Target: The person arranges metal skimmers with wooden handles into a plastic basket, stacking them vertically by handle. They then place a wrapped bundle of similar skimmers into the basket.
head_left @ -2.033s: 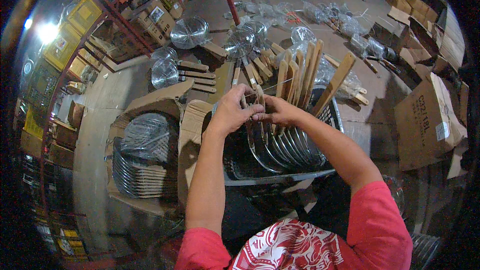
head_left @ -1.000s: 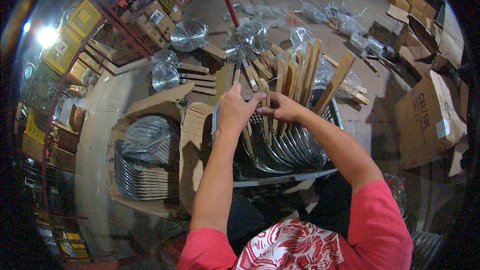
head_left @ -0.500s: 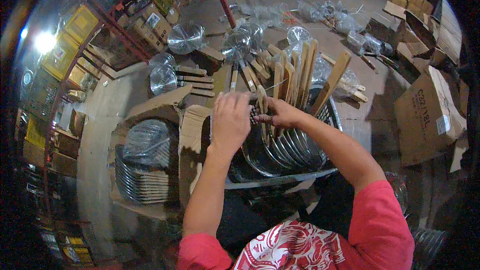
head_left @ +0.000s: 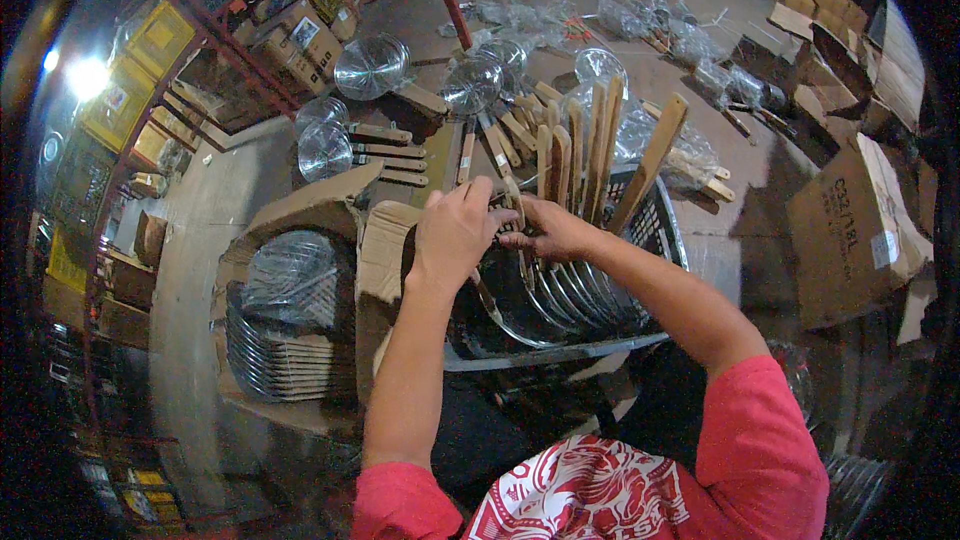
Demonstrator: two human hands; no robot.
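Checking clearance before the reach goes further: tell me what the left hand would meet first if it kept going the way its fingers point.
Probably the right hand: the left hand points right, its fingertips almost touching it above the black plastic basket. Depth is unclear.

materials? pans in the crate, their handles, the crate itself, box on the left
Pans: shiny metal, likely steel, with bright curved rims.
Handles: pale bare wood, flat slats with visible grain.
Crate: dark lattice wall, probably plastic, hard to tell.
Box: brown cardboard with bent flaps, holding stacked metal pans.
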